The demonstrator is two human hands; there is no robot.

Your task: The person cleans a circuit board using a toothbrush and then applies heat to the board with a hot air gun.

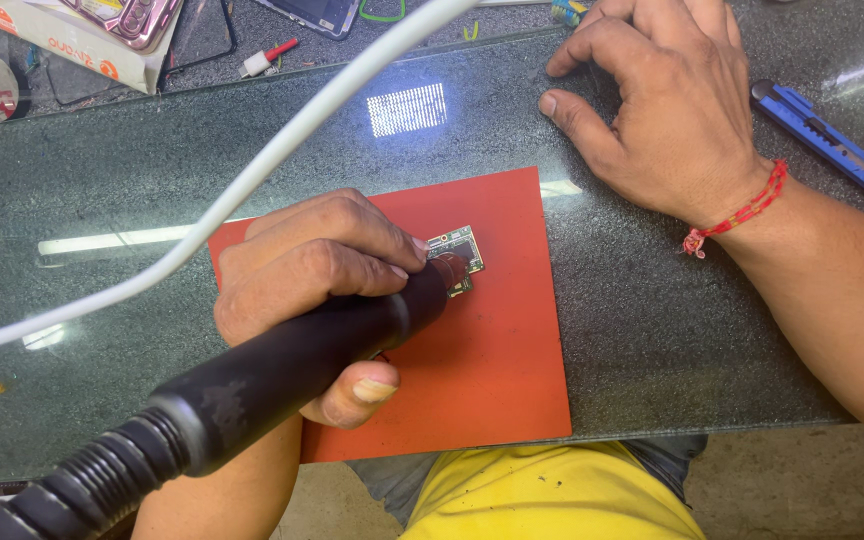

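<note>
Small green circuit board [456,251] lying on orange-red rectangular mat [492,370], near centre of dark glass tabletop [102,190]. Left hand [312,290] clenched around black hot-air handpiece [282,365], nozzle touching board. Right hand [667,100] released, resting flat far right, beside blue utility knife [832,145].

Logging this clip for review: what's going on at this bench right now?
A person's left hand grips a black hot-air wand, its nozzle aimed at a small circuit board lying on a red mat on the glass-topped bench. The right hand rests flat on the glass, holding nothing. A blue utility knife lies beside that wrist, and a white cable crosses in front.
</note>
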